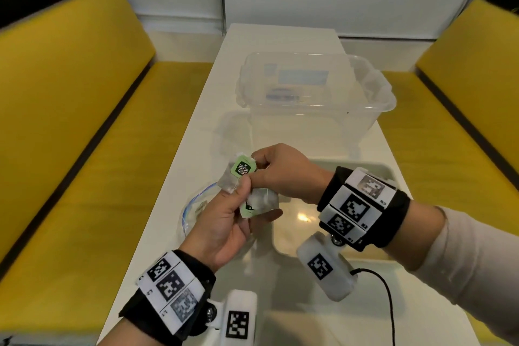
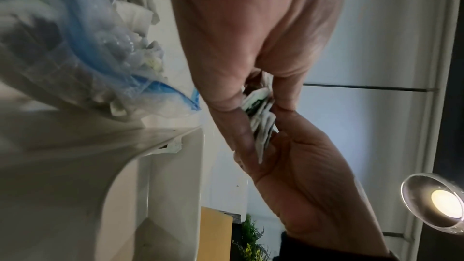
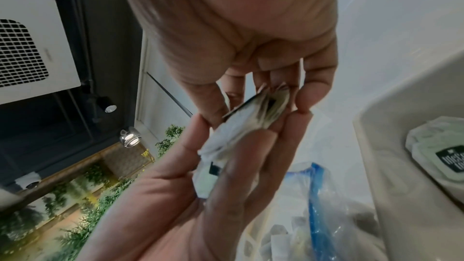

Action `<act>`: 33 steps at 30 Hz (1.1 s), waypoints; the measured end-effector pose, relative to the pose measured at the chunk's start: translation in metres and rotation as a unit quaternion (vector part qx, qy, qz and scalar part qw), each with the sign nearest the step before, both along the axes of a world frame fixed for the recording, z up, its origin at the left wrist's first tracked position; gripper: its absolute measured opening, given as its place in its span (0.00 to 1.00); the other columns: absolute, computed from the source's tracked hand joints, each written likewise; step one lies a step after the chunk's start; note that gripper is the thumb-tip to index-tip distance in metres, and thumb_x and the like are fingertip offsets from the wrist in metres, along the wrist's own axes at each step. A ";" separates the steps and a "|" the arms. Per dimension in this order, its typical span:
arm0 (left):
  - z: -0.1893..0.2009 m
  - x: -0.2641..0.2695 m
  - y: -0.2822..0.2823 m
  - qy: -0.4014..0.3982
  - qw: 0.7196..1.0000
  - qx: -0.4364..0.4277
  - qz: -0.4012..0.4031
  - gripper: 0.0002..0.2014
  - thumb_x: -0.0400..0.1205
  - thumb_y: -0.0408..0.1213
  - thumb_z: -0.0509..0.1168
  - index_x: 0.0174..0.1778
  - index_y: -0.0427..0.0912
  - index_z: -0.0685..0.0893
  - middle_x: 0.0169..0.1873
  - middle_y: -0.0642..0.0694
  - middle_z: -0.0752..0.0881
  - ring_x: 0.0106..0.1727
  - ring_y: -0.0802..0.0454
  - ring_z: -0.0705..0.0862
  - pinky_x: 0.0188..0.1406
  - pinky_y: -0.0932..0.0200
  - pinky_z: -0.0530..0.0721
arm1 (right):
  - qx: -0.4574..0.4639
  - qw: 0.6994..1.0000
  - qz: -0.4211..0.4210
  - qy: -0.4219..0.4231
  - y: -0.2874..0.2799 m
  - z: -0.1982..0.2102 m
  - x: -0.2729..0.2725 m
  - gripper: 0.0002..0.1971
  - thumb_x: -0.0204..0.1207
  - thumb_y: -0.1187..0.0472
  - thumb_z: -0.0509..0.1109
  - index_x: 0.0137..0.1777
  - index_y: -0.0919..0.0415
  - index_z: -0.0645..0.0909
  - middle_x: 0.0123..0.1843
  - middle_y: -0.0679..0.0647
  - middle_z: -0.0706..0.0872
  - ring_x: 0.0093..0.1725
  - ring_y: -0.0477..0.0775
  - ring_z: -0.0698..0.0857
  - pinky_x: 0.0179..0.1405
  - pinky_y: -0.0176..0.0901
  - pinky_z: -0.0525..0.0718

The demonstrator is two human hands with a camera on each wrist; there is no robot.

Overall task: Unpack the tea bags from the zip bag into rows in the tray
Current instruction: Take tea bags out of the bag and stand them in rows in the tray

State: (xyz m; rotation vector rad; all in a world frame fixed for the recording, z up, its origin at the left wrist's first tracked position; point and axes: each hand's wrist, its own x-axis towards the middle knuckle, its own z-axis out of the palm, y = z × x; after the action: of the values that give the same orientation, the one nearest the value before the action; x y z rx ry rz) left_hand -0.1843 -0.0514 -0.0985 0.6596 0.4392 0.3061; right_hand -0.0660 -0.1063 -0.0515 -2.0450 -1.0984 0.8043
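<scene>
My left hand holds a small stack of tea bags above the table, between the zip bag and the tray. My right hand pinches the top tea bag, which has a green label, at the stack's upper end. The clear zip bag with a blue seal lies on the table to the left; it holds several more tea bags. The pale tray sits under my right wrist. In the right wrist view, tea bags with green labels lie inside it.
A clear plastic bin stands on the white table just beyond the tray. Yellow benches run along both sides of the table. A black cable hangs from my right wrist camera at the near right.
</scene>
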 end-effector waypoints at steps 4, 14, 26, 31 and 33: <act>-0.006 0.001 0.001 -0.004 1.000 0.024 -0.013 0.22 0.75 0.36 0.61 0.66 0.42 0.78 0.55 0.38 0.88 0.51 0.46 0.89 0.51 0.48 0.87 | -0.003 0.998 0.003 -0.065 0.000 -0.001 0.003 0.12 0.76 0.54 0.70 0.45 0.65 0.85 0.44 0.65 0.87 0.33 0.51 0.78 0.37 0.47 0.79; -0.011 0.008 0.000 0.002 0.998 0.058 -0.039 0.18 0.72 0.31 0.63 0.59 0.40 0.80 0.45 0.39 0.90 0.41 0.47 0.90 0.42 0.52 0.90 | 0.077 0.990 0.013 -0.116 0.001 0.007 0.005 0.06 0.77 0.57 0.69 0.47 0.55 0.86 0.37 0.47 0.87 0.35 0.41 0.86 0.42 0.37 0.81; -0.015 0.001 0.010 0.052 0.987 0.150 -0.028 0.17 0.81 0.25 0.58 0.63 0.44 0.79 0.57 0.43 0.87 0.54 0.48 0.87 0.55 0.49 0.84 | 0.069 0.981 -0.017 -0.180 -0.005 0.010 0.045 0.03 0.74 0.59 0.70 0.45 0.52 0.86 0.37 0.44 0.85 0.38 0.44 0.79 0.37 0.32 0.74; -0.015 0.006 0.012 0.042 0.979 0.196 -0.025 0.19 0.80 0.24 0.59 0.65 0.43 0.78 0.59 0.42 0.86 0.54 0.50 0.87 0.47 0.55 0.89 | 0.032 0.977 -0.008 -0.211 -0.008 0.009 0.054 0.01 0.75 0.61 0.71 0.44 0.54 0.83 0.31 0.40 0.79 0.35 0.45 0.78 0.34 0.32 0.74; -0.014 0.007 0.012 0.035 0.974 0.219 -0.034 0.19 0.79 0.24 0.60 0.64 0.46 0.79 0.61 0.45 0.86 0.57 0.49 0.87 0.48 0.55 0.88 | 0.035 0.990 -0.005 -0.135 -0.009 0.008 0.055 0.04 0.75 0.64 0.71 0.42 0.55 0.81 0.30 0.43 0.81 0.33 0.48 0.81 0.37 0.40 0.83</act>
State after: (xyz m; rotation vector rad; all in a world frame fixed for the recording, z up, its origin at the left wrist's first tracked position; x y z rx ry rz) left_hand -0.1777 -0.0394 -0.1126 1.1174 0.4175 0.3188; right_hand -0.0111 -0.1152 -0.0433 -2.1404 -1.2434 0.4850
